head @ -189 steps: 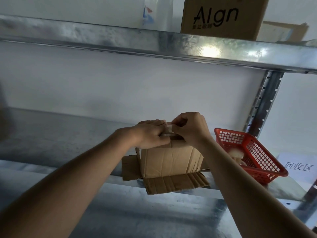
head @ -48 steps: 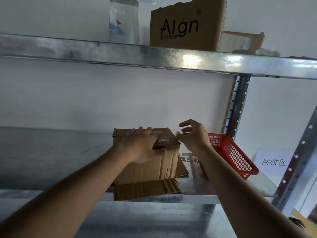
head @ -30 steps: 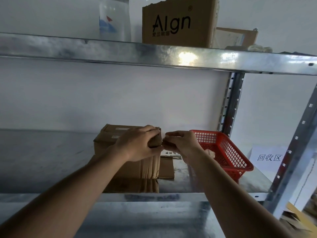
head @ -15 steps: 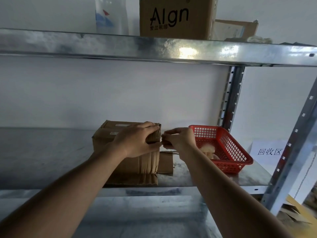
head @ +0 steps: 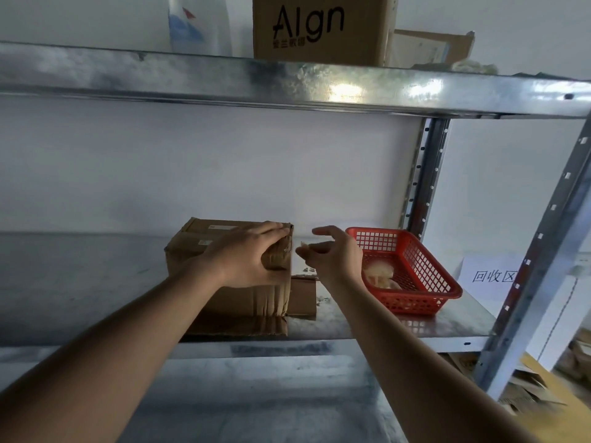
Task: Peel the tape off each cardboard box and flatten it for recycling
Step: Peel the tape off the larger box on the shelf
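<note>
A red plastic basket (head: 415, 276) is seen on the metal shelf (head: 415, 327), pale crumpled material inside. Above, an "Algn" carton (head: 319, 27) is stood beside a clear bottle (head: 198, 27). A white paper sign (head: 492, 276) is posted at right.

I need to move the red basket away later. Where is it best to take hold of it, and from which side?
Probably grip the red basket by its near front rim, coming from the open front of the shelf. The rim flares outward like a lip, and the rack upright stands close behind it.
</note>
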`<action>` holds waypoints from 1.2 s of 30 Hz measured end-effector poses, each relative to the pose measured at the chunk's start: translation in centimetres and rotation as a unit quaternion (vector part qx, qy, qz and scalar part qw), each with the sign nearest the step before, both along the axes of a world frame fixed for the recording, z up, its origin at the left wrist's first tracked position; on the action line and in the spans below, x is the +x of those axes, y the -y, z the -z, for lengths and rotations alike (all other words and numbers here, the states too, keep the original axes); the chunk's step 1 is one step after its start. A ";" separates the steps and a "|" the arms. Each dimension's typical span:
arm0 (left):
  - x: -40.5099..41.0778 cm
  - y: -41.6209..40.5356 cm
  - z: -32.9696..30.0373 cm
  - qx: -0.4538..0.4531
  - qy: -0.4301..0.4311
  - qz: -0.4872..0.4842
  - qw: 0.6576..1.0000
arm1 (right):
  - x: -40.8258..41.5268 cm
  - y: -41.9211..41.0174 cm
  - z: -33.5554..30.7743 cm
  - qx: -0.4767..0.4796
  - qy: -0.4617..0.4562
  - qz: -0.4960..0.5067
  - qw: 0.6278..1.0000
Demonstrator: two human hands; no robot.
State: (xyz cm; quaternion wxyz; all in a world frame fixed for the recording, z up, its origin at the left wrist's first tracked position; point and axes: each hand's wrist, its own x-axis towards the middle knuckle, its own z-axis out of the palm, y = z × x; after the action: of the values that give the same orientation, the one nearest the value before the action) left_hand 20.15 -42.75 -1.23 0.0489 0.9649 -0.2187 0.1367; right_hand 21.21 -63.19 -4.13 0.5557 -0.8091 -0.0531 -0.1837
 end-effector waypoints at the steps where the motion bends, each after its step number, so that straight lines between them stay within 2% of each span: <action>1: -0.1 -0.1 -0.1 0.007 -0.010 0.001 1.000 | 0.1 -0.1 -0.2 -0.027 0.012 -0.011 1.000; 3: -0.2 -0.3 -0.1 0.007 -0.015 0.006 1.000 | 0.5 -0.3 -0.2 -0.045 0.011 -0.044 0.998; 4: -0.3 -0.3 -0.1 0.004 -0.013 0.007 1.000 | 0.5 -0.5 -0.1 -0.020 -0.012 -0.066 0.998; 7: -0.2 -0.1 0.0 0.010 0.000 0.006 1.000 | 0.7 -0.3 -0.3 0.126 -0.108 -0.126 0.978; 8: -0.1 0.0 0.1 0.015 0.003 0.004 1.000 | 0.8 -0.2 -0.4 0.149 -0.123 -0.136 0.972; 13: 0.2 0.1 0.2 0.020 0.002 0.000 1.000 | 0.8 -0.3 0.0 0.228 -0.151 -0.151 0.950; 17: 0.3 0.1 0.1 0.023 -0.005 -0.006 1.000 | 0.8 -0.8 0.4 0.235 -0.154 -0.194 0.940; 21: 0.6 0.1 0.2 0.021 -0.002 -0.013 1.000 | 0.4 -0.9 0.7 0.247 -0.157 -0.119 0.949; 24: 1.1 0.3 0.3 0.008 -0.001 -0.021 1.000 | 0.2 -1.0 1.5 0.322 -0.216 -0.063 0.920; 25: 1.2 0.4 0.2 0.008 0.000 -0.024 1.000 | 0.1 -0.9 1.8 0.322 -0.226 -0.065 0.917; 29: 1.7 1.2 0.1 0.013 0.010 -0.019 1.000 | 0.1 -0.3 2.3 0.223 -0.170 -0.061 0.958; 33: 1.9 2.9 -0.1 -0.003 0.008 0.000 1.000 | 0.6 0.7 1.7 0.113 -0.074 0.029 0.990; 36: 2.3 4.9 -0.2 -0.021 -0.003 0.005 1.000 | 0.6 1.8 1.3 0.008 -0.016 0.077 0.997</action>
State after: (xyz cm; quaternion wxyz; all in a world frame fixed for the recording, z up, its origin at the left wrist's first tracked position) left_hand 22.45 -47.67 -1.01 0.0711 0.9629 -0.2207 0.1382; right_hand 21.85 -65.03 -5.41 0.5471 -0.8092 0.0193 -0.2135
